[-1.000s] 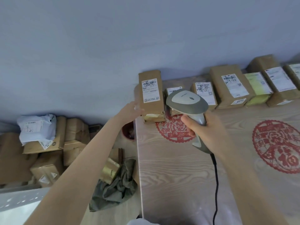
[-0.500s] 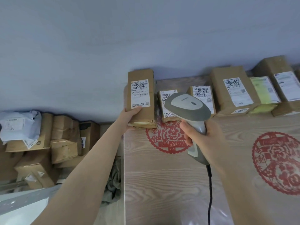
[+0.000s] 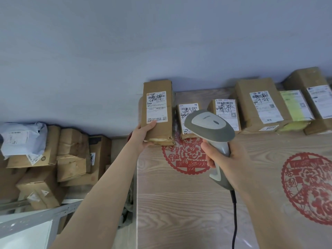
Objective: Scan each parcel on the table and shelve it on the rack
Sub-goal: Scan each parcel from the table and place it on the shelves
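Note:
My left hand (image 3: 143, 134) grips the near end of a long brown parcel (image 3: 158, 126) with a white label, at the table's far left corner. Its label faces me. My right hand (image 3: 226, 159) holds a grey barcode scanner (image 3: 210, 124) by the handle, its head just right of that parcel and pointing away from me. Behind the scanner head stand two small labelled parcels (image 3: 188, 114) (image 3: 226, 112). Larger parcels (image 3: 258, 103) line the wall further right.
The wooden table (image 3: 188, 203) carries red paper-cut designs (image 3: 309, 187). The scanner cable (image 3: 233, 221) runs down toward me. On the left, a grey metal rack (image 3: 34, 220) holds several shelved boxes (image 3: 71, 155) and a white mailer bag (image 3: 21, 139). A grey wall rises behind.
My left hand has shifted its grasp to the parcel's near end, thumb on the label. The view has swung right, and the scanner sits slightly lower and closer to the parcels.

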